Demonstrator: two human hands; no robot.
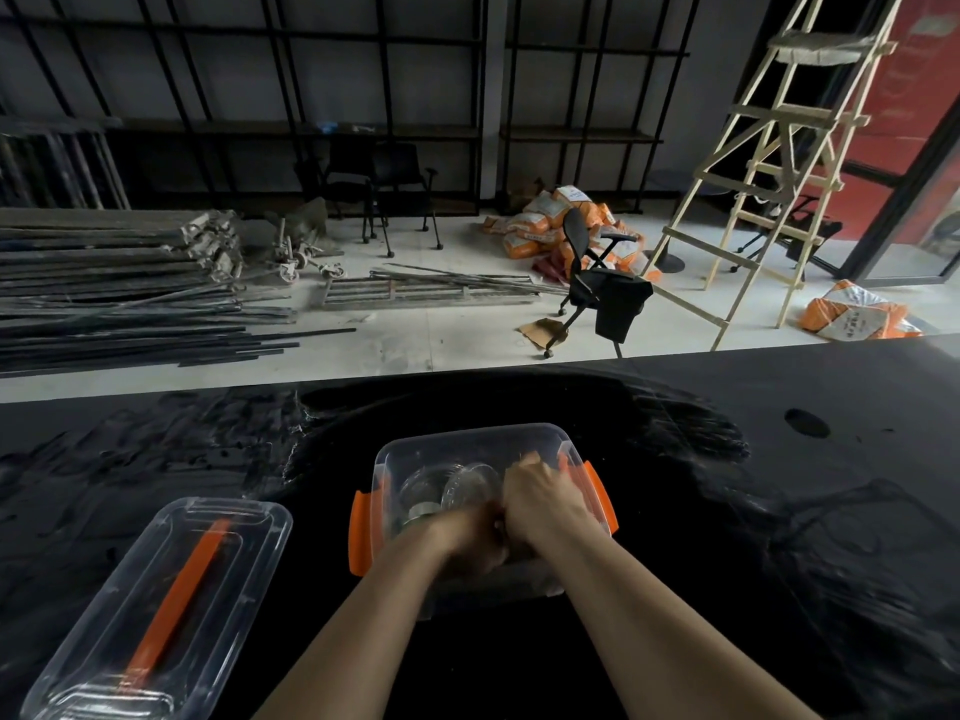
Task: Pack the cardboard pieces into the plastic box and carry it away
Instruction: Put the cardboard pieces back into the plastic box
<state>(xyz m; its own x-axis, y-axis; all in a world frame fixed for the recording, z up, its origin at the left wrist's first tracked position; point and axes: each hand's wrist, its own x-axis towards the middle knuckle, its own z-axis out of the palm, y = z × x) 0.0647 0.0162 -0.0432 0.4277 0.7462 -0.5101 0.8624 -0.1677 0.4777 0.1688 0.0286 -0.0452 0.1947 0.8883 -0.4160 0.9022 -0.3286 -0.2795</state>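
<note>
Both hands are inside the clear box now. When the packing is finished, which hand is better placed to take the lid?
The left hand, probably. The lid lies on the table left of the box, on that hand's side. The right hand would have to cross over.

The plastic box [467, 449] is a clear, rectangular container with rounded corners and an orange latch on each short side. It stands upright and open on the black tabletop [727, 511], near the front edge. Its interior holds clear, rounded transparent items; their exact form cannot be resolved. A tan cardboard piece [530, 461] shows at the right inner side of the box, partly hidden and blurred. The clear lid [161, 610], with an orange handle strip, lies flat to the left, apart from the box.
</note>
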